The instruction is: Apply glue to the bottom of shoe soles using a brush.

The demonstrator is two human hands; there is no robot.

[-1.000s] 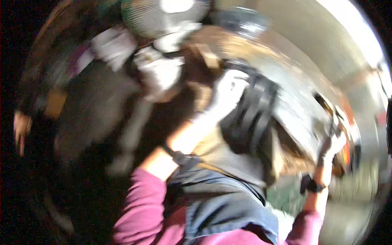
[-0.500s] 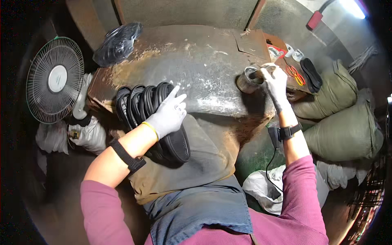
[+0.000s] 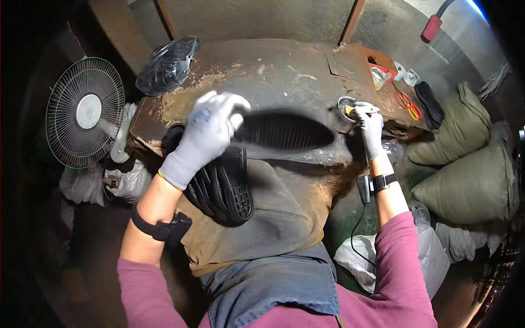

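My left hand (image 3: pixel 208 126), in a white glove, grips one end of a black sandal (image 3: pixel 287 131) held up over the table. Its ridged underside shows, smeared by motion. Below my left wrist, several black sandals (image 3: pixel 219 188) stand packed together across my lap and the table's front edge. My right hand (image 3: pixel 372 126), gloved too, pinches a brush (image 3: pixel 349 110) with a pale handle. The brush's lower end is inside a metal can (image 3: pixel 344 123), so its bristles are hidden.
On the worn table (image 3: pixel 262 65), a dark plastic-wrapped bundle (image 3: pixel 168 65) lies at the far left. Orange-handled scissors (image 3: pixel 409 106) and a pair of black soles (image 3: pixel 429 105) lie at the right. A fan (image 3: pixel 87 112) stands left; green sacks (image 3: pixel 465 169) stand right.
My left hand has lifted one sandal off the row and brought it over the table, underside showing. My right hand stays by the can, where the brush now shows.
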